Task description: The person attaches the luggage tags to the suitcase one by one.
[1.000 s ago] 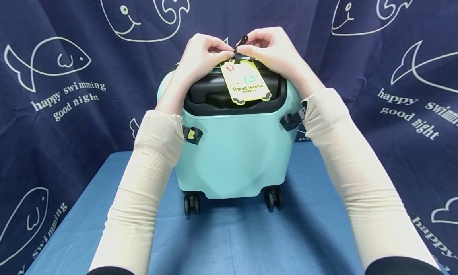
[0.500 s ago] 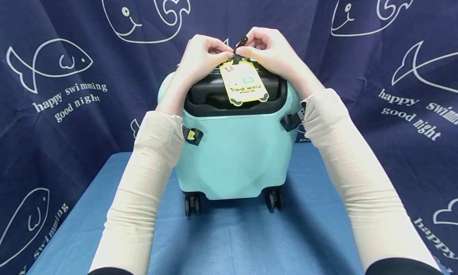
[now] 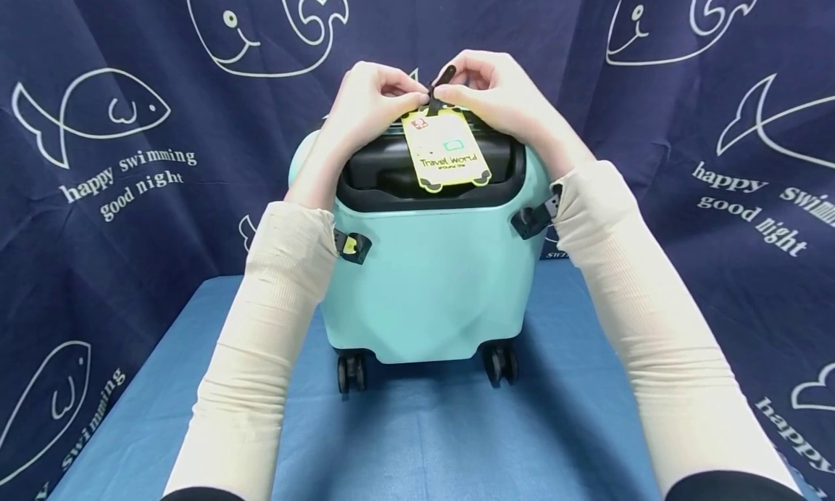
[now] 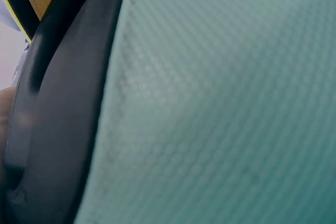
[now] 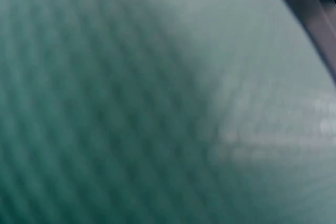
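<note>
Barely any movement since the earlier frame; strap (image 3: 446, 76) tip turned slightly. Left hand (image 3: 375, 98) and right hand (image 3: 492, 88) both pinch the strap between thumb and fingers, raised at suitcase (image 3: 430, 283) top, wrists angled inward, fingertips close together. Tag (image 3: 446, 149) hangs from strap before the suitcase's black upper part. Suitcase stands upright on surface (image 3: 417, 443), between left and right edges, room toward near edge.

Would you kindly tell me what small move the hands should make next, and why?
Perhaps the right hand should gently pull the black strap: its end sticks up beside that hand, while the left hand appears to pinch it lower down, just above the yellow tag.
</note>
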Available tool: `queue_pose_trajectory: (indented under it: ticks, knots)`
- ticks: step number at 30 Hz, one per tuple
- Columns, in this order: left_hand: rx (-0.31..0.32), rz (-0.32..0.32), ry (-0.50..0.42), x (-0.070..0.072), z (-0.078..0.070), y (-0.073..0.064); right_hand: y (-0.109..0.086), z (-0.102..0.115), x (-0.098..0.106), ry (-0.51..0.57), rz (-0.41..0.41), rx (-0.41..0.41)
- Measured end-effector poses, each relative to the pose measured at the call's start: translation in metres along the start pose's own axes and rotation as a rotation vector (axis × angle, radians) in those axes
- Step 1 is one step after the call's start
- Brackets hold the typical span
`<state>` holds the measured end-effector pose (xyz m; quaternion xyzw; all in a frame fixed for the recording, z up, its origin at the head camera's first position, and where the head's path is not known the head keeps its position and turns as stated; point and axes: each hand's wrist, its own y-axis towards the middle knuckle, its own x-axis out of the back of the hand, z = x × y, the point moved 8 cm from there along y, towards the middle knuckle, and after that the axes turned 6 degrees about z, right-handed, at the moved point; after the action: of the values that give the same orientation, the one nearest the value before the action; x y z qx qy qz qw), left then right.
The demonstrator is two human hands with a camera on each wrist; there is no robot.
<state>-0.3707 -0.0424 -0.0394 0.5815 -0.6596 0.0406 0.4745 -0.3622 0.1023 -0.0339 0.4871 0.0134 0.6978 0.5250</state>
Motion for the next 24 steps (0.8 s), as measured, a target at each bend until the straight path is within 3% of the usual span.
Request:
queue_pose_trajectory:
  ticks: [5,10,18,24]
  knots:
    - [0.007,0.037,-0.024,-0.003,-0.002,0.0,-0.001,-0.001,0.004,0.025,-0.059,-0.017]
    - [-0.034,0.086,-0.076,-0.008,-0.006,-0.001,-0.004,-0.004,0.009,0.045,-0.118,-0.03]
    - [-0.062,0.105,-0.072,-0.009,-0.007,-0.003,-0.005,-0.003,0.013,0.061,-0.159,0.004]
    - [-0.08,0.084,-0.074,-0.009,-0.008,-0.003,-0.002,0.003,0.016,-0.042,-0.212,0.068]
